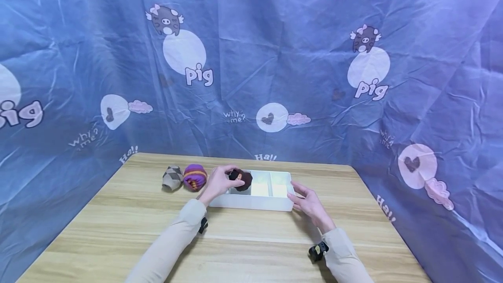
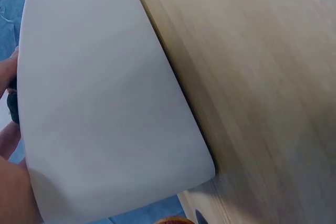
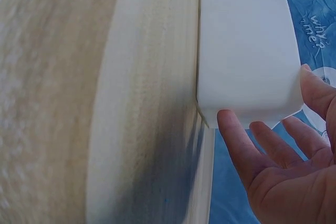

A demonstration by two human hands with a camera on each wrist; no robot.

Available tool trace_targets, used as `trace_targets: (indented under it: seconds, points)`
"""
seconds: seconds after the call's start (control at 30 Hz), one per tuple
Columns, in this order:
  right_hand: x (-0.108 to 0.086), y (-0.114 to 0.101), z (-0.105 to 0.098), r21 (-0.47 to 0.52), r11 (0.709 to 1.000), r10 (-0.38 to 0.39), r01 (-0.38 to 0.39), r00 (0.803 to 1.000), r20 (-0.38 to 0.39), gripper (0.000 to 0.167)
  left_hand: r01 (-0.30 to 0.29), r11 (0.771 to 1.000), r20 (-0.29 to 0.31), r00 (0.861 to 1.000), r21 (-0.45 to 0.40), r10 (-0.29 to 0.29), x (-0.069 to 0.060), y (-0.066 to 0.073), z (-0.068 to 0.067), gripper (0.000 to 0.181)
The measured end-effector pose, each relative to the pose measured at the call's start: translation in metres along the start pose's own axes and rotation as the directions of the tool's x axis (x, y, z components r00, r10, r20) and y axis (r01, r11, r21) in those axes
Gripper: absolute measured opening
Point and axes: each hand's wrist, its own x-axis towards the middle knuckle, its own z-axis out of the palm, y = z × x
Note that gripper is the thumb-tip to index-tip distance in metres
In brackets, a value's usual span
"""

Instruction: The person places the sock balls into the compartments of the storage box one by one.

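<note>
My left hand pinches a dark brown rolled-up sock with a black and orange patch, over the left part of a white divided box. In the left wrist view, the box's long side hides most of this hand, and only a dark bit of the sock shows between the fingers. My right hand rests its fairly straight fingers against the box's right end. The right wrist view shows those fingertips at the white end wall, with nothing else in that hand.
Left of the box, a purple and orange striped rolled sock lies beside a grey diamond-patterned one. All stand on a wood-grain table. A blue printed cloth hangs behind and at both sides.
</note>
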Motion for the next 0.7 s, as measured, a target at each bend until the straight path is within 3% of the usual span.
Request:
trace_targets:
  seconds: [0.27, 0.5, 0.7]
  points:
    - [-0.0005, 0.0005, -0.0007, 0.004, 1.0, 0.001, -0.001, 1.0, -0.003, 0.061, 0.025, 0.999, 0.034, 0.999, -0.032, -0.024, 0.0035, 0.0002, -0.0001, 0.056]
    - [-0.0025, 0.0007, -0.0002, -0.005, 1.0, 0.006, -0.006, 1.0, 0.002, 0.063, -0.011, 1.0, 0.064, 0.998, -0.006, 0.011, 0.0041, -0.0018, 0.0053, 0.047]
    - [-0.0025, -0.0006, 0.0, -0.003, 1.0, 0.004, -0.004, 1.0, 0.003, 0.062, -0.018, 0.999, 0.092, 0.996, -0.038, 0.022, 0.0036, -0.0011, 0.0086, 0.044]
